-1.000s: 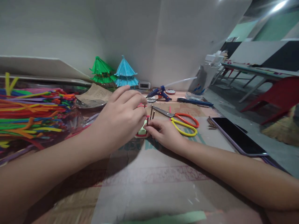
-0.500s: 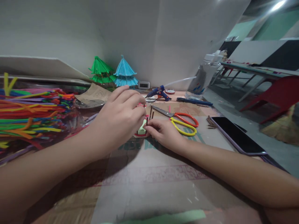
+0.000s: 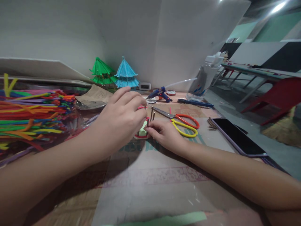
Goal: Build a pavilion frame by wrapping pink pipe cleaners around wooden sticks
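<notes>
A small craft base (image 3: 141,137) with a pink-red rim and a pale green piece (image 3: 143,128) on it sits between my hands. Several thin dark brown sticks (image 3: 153,115) stand upright on it. My left hand (image 3: 124,117) curves over its left side, fingers bent down around a pink pipe cleaner (image 3: 141,107) that runs by the sticks; its fingertips are partly hidden. From the right, my right hand (image 3: 166,133) pinches a front brown stick (image 3: 148,122) low down between thumb and forefinger. Just beyond that hand lie scissors (image 3: 185,125) with orange and yellow handles.
Colourful pipe cleaners (image 3: 35,116) lie in a heap at left. Behind stand a green paper umbrella-like model (image 3: 102,70), a blue one (image 3: 126,73), a small clock (image 3: 145,86), a glue gun (image 3: 160,93) and a clear bottle (image 3: 203,78). A phone (image 3: 237,136) lies right.
Both hands hold almost the same pose around the craft base. The left fingers have shifted only slightly, with a bit more of the pink pipe cleaner showing.
</notes>
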A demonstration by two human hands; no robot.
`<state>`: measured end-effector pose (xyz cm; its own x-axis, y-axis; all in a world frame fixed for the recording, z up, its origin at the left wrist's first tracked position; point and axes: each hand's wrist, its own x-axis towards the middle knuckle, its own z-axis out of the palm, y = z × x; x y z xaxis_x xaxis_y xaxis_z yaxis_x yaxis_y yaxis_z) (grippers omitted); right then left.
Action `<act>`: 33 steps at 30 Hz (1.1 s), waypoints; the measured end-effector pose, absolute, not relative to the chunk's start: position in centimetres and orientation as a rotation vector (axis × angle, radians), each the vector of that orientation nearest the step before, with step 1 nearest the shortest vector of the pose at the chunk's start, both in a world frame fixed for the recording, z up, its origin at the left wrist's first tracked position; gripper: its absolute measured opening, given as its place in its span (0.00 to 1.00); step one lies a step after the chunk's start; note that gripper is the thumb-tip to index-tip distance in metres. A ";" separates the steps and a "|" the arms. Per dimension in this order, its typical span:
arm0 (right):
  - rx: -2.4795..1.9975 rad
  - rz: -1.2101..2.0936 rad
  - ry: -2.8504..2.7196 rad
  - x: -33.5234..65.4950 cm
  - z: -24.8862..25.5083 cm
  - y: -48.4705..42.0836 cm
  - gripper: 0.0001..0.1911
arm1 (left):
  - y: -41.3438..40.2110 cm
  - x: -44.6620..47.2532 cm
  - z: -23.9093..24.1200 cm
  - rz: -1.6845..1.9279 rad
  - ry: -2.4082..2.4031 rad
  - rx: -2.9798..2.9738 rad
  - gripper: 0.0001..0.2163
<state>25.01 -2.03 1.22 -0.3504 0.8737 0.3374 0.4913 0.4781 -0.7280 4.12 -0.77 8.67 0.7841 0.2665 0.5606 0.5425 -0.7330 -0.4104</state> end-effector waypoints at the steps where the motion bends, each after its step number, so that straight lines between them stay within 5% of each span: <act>1: -1.122 0.676 -2.005 25.0 1.2 -2.0 0.11 | -0.8 4.1 8.6 -0.634 -0.599 -2.396 0.08; 14: -1.089 0.751 -1.824 25.6 0.8 -2.3 0.11 | 0.9 1.0 11.9 -0.709 -0.781 -2.674 0.16; 24: -0.911 0.070 -2.089 26.5 7.5 -2.0 0.06 | 4.8 -0.2 12.1 -0.310 -0.931 -3.159 0.18; 33: -1.106 0.033 -2.399 24.2 11.7 -1.1 0.07 | 4.7 1.0 10.0 -0.459 -0.780 -3.201 0.14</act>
<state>24.23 -1.13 11.74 -0.5486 0.7197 0.4255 0.7077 0.6707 -0.2220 1.02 4.74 10.02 0.8534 0.4726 0.2201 0.4217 -0.8740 0.2414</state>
